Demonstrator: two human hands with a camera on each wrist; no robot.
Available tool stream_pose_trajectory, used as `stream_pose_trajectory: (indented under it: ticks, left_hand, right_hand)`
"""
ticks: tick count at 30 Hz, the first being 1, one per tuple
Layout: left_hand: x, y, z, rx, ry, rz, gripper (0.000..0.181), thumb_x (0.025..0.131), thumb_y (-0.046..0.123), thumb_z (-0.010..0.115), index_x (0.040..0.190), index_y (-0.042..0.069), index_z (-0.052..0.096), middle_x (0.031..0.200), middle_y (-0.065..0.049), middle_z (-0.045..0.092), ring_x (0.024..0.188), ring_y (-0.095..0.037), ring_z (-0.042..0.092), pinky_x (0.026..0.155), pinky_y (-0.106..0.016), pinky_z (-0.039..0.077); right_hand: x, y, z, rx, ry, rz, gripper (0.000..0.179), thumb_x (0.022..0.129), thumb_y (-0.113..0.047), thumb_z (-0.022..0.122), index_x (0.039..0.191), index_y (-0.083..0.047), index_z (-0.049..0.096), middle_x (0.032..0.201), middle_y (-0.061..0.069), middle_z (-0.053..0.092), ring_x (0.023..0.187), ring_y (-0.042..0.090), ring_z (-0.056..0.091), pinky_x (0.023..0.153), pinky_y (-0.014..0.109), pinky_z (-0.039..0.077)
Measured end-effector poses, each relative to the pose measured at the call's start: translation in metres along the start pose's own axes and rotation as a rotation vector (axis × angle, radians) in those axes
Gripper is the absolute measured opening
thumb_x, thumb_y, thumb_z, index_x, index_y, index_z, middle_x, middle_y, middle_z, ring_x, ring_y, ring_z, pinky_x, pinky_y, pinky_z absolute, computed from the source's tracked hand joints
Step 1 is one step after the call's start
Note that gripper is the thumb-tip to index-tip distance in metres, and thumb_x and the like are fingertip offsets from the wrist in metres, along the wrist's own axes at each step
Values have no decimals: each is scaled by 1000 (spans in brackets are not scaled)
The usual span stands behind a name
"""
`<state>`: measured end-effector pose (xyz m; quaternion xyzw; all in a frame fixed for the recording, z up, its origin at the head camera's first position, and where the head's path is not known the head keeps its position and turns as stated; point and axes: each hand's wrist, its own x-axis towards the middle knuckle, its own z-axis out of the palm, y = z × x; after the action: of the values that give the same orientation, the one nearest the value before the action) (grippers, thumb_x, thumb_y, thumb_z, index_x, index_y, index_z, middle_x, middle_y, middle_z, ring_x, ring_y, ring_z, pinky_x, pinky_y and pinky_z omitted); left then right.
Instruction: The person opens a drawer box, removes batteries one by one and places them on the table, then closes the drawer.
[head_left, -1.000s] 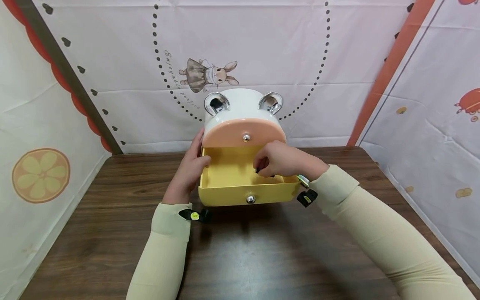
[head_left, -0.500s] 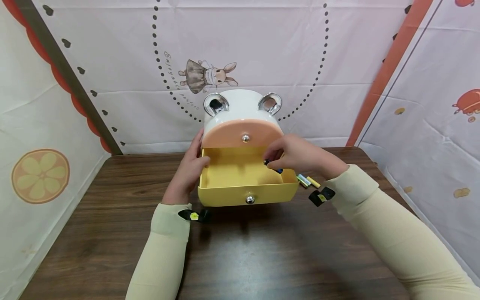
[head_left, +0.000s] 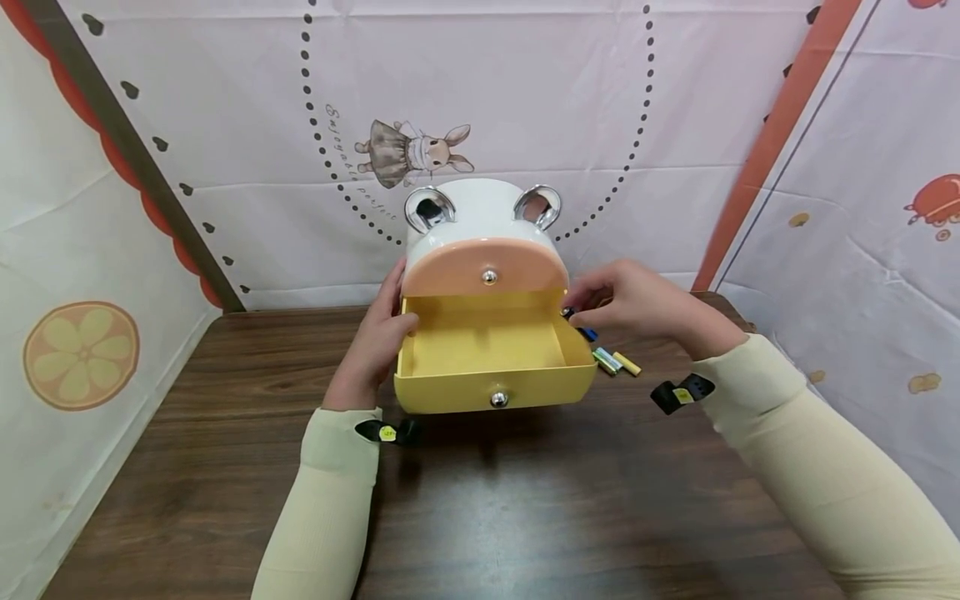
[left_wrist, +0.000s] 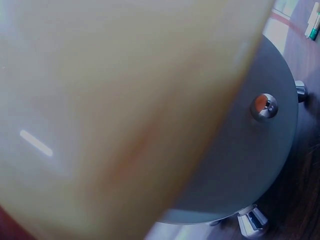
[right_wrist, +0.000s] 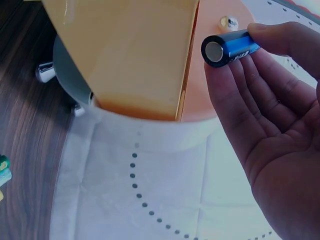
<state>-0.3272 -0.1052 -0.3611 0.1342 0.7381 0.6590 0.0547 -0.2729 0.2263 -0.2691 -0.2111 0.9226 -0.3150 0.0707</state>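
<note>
A blue and black battery (right_wrist: 235, 47) is pinched between the thumb and fingers of my right hand (head_left: 637, 304), just beyond the right wall of the pulled-out yellow drawer (head_left: 487, 392). That drawer belongs to a small white drawer cabinet (head_left: 480, 204) with silver ears and a peach top drawer (head_left: 465, 262). No battery shows on the visible drawer floor. My left hand (head_left: 375, 333) holds the cabinet's left side, its thumb over the drawer's left wall and its other fingers partly hidden. In the left wrist view the drawer's blurred yellow surface (left_wrist: 100, 100) fills most of the frame.
Several batteries, green (head_left: 606, 362) and yellow (head_left: 627, 364), lie on the brown wooden table (head_left: 480, 508), right of the drawer. Below the drawer is a grey-green front (left_wrist: 240, 150) with a silver knob (left_wrist: 264, 107). A printed cloth (head_left: 600, 100) stands behind the cabinet.
My right hand has moved right, out of the yellow drawer and past its right wall, carrying the blue battery. The batteries on the table have come into fuller view. My left hand stays put.
</note>
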Motion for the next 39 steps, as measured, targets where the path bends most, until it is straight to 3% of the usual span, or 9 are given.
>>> stream_pose_trajectory:
  ticks: [17, 25, 39]
  left_hand:
    - [-1, -3, -1, -8, -3, -1, 95, 78, -4, 45, 154, 42, 11, 162, 9, 17, 140, -29, 28, 101, -48, 35]
    - [-1, -2, -1, -22, -7, 5, 95, 77, -4, 44, 154, 42, 12, 161, 9, 18, 140, -31, 27, 102, -50, 34]
    - [1, 0, 1, -22, -12, 6, 95, 77, -5, 43, 155, 38, 9, 162, 8, 17, 139, -29, 28, 102, -47, 33]
  right_hand:
    - [-19, 30, 1, 57, 50, 57, 24, 86, -26, 72, 105, -11, 72, 95, 3, 72, 80, 18, 65, 72, 31, 54]
    - [-25, 54, 9, 91, 61, 96, 20, 87, -19, 70, 106, -10, 70, 98, 7, 72, 83, 19, 66, 74, 37, 55]
    - [-35, 81, 23, -12, 115, 202, 20, 87, -17, 69, 105, -10, 72, 93, 6, 70, 82, 19, 61, 68, 30, 51]
